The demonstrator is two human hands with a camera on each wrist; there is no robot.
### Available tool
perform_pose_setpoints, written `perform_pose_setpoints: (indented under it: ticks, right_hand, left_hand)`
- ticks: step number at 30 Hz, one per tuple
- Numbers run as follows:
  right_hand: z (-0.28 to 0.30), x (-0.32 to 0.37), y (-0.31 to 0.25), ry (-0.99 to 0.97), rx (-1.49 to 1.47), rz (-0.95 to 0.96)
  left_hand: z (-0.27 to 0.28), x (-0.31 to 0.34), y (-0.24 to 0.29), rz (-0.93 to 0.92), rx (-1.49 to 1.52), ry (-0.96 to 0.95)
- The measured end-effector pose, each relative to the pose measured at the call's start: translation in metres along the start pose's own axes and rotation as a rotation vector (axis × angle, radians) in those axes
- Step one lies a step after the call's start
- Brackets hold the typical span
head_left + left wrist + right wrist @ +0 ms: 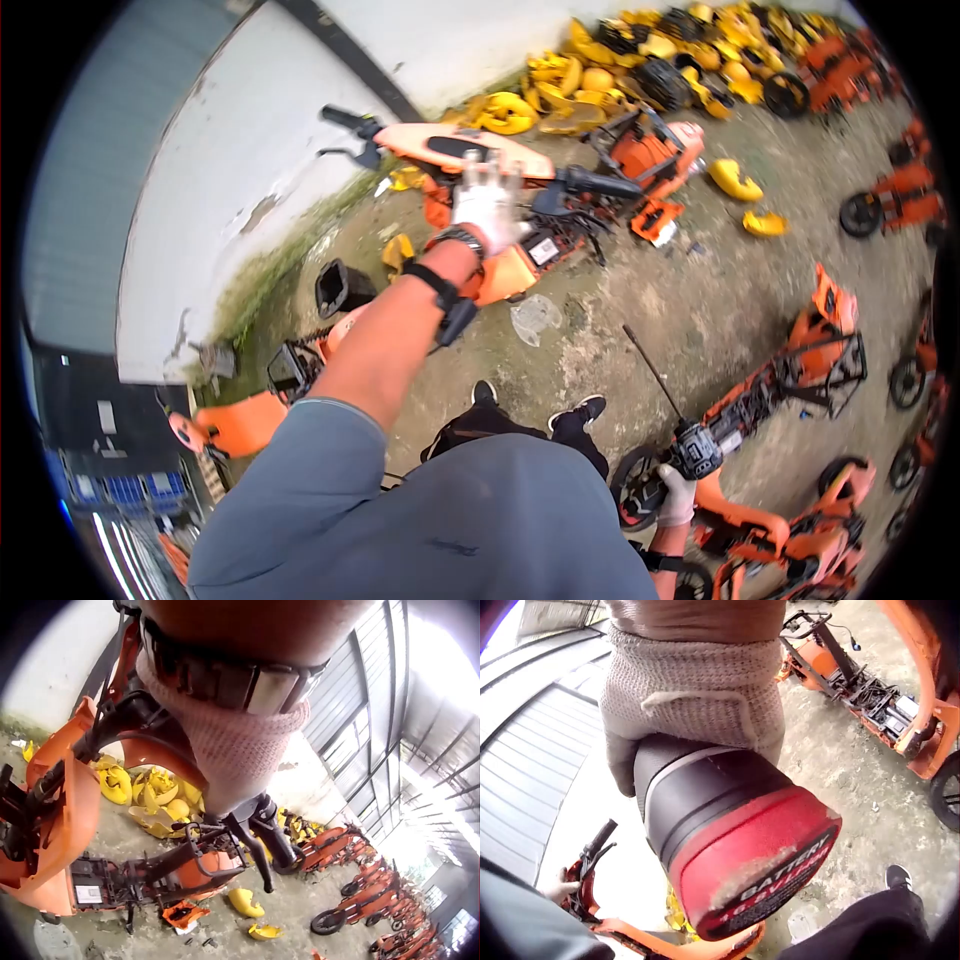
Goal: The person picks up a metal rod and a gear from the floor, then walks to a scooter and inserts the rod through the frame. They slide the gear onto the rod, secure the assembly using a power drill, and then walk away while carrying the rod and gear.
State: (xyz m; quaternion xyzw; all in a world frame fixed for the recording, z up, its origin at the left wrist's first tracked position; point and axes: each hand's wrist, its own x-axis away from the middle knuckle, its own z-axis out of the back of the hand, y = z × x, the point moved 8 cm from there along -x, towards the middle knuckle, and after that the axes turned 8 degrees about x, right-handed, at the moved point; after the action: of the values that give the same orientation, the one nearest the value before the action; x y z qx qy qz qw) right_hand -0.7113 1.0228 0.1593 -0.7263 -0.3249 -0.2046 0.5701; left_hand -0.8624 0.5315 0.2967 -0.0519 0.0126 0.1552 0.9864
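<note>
My left hand (487,205), in a pale knit glove, reaches forward over the handlebar area of an orange scooter (515,160). Its fingers look extended and blurred against the long orange panel. From the left wrist, a black brake lever (257,859) shows just past the glove, and the fingertips are hidden. Low on the right, my right hand (678,497) grips a cordless drill (695,450) with a long thin shaft (652,370) pointing forward. The drill's red battery (757,862) faces the right wrist camera.
Yellow plastic shells (590,80) are heaped along the white wall (215,230). Another stripped orange scooter frame (775,390) lies to the right, with several more beyond it. A dark bucket (342,288) stands near the wall, and a clear plastic piece (536,318) lies on the concrete.
</note>
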Motion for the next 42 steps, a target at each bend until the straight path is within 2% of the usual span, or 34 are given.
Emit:
perform_pose_setpoints:
  ticks: [3, 5, 6, 7, 8, 9, 10, 11, 12, 13, 14, 15, 16, 17, 19, 20, 23, 24, 26, 28, 30, 33, 35, 37, 42]
  right_hand:
    - [-0.037, -0.001, 0.007, -0.14, 0.105, -0.01]
    - [-0.046, -0.006, 0.022, -0.053, 0.172, 0.031]
    - [-0.053, -0.007, 0.033, -0.077, 0.277, 0.003]
    - [-0.081, 0.002, 0.028, -0.103, 0.283, 0.009]
    - [-0.096, 0.002, 0.034, -0.097, 0.336, 0.021]
    - [-0.109, 0.004, 0.041, -0.089, 0.389, 0.031]
    - [-0.127, 0.009, 0.048, -0.108, 0.404, 0.009]
    - [-0.145, 0.013, 0.057, -0.125, 0.415, -0.016]
    - [-0.164, 0.019, 0.065, -0.138, 0.426, -0.042]
    - [-0.19, 0.027, 0.069, -0.157, 0.422, -0.045]
    - [-0.224, 0.038, 0.071, -0.175, 0.418, -0.05]
    - [-0.253, 0.045, 0.073, -0.196, 0.414, -0.056]
    - [-0.273, 0.048, 0.079, -0.187, 0.422, -0.071]
    - [-0.289, 0.047, 0.081, -0.19, 0.467, -0.03]
    - [-0.323, 0.031, 0.086, -0.235, 0.557, 0.044]
    - [-0.334, 0.022, 0.093, -0.254, 0.546, -0.017]
    - [-0.414, 0.029, 0.087, -0.347, 0.607, -0.064]
    - [-0.426, 0.023, 0.09, -0.382, 0.648, -0.117]
    - [-0.455, 0.011, 0.091, -0.442, 0.65, -0.085]
    - [-0.484, 0.006, 0.093, -0.476, 0.682, -0.088]
    - [-0.508, -0.01, 0.099, -0.501, 0.698, -0.113]
    - [-0.541, -0.047, 0.112, -0.488, 0.707, -0.087]
    - [-0.569, -0.061, 0.12, -0.467, 0.724, -0.111]
    - [-0.59, -0.067, 0.121, -0.478, 0.718, -0.081]
    - [-0.643, -0.067, 0.126, -0.411, 0.671, -0.023]
  left_hand:
    - [0.015, 0.01, 0.0, -0.103, 0.126, 0.006]
    - [0.007, 0.043, 0.011, -0.203, 0.391, -0.032]
    - [-0.012, 0.076, 0.014, -0.352, 0.579, 0.031]
    - [-0.022, 0.113, 0.009, -0.273, 0.659, -0.252]
    - [-0.042, 0.153, -0.003, -0.31, 0.746, -0.313]
    - [-0.079, 0.195, -0.017, -0.254, 0.676, -0.668]
    - [-0.137, 0.249, -0.045, -0.278, 0.72, -0.586]
    - [-0.18, 0.299, -0.08, -0.223, 0.687, -0.765]
    - [-0.194, 0.346, -0.128, 0.003, 0.745, -0.984]
    - [-0.234, 0.399, -0.182, 0.19, 0.775, -1.044]
    - [-0.263, 0.456, -0.243, 0.449, 0.746, -0.968]
    - [-0.315, 0.526, -0.301, 0.637, 0.671, -1.006]
    - [-0.319, 0.589, -0.359, 1.111, 0.812, -0.734]
    - [-0.284, 0.627, -0.397, 1.326, 0.818, -0.667]
    - [-0.314, 0.73, -0.459, 1.472, 0.834, -0.539]
    - [-0.278, 0.738, -0.48, 1.426, 0.806, -0.573]
    - [-0.285, 0.802, -0.526, 1.65, 0.92, -0.108]
    - [-0.278, 0.793, -0.525, 1.653, 0.95, -0.1]
    - [-0.261, 0.754, -0.509, 1.618, 1.041, -0.05]
    - [-0.269, 0.726, -0.49, 1.489, 1.116, -0.105]
    - [-0.241, 0.675, -0.462, 1.389, 1.046, -0.304]
    - [-0.254, 0.664, -0.432, 1.293, 1.19, -0.144]
    - [-0.262, 0.672, -0.423, 1.375, 1.353, -0.191]
    - [-0.259, 0.686, -0.43, 1.463, 1.341, -0.274]
    - [-0.283, 0.714, -0.485, 1.668, 1.486, -0.28]
